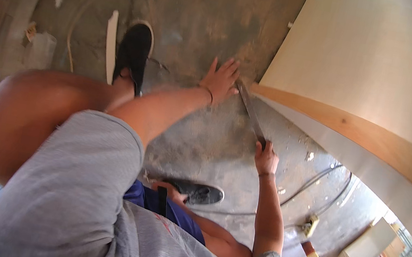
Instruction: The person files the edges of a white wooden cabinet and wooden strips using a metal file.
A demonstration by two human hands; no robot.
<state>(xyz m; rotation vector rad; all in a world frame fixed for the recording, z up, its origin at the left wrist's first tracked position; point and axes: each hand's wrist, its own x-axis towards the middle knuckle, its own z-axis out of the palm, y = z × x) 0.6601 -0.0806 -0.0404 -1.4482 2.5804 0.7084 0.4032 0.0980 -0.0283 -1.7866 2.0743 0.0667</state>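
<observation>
My right hand (266,163) was closed round the dark handle (262,141) of what appeared to be a flat file (252,112), over the concrete floor (177,140) and left of the pale wooden panel (371,52). My left hand (219,80) was spread wide beside the tip; whether its fingers touched the metal, I could not tell. The long axis ran slantwise, handle near and right, tip pointing far and left, close by the panel's left corner. I judged the tool stiff, fairly light and not readily broken, though its flat face might slip under bare skin. The sounder hold was a full grip on the handle, fingertips steadying the far end
</observation>
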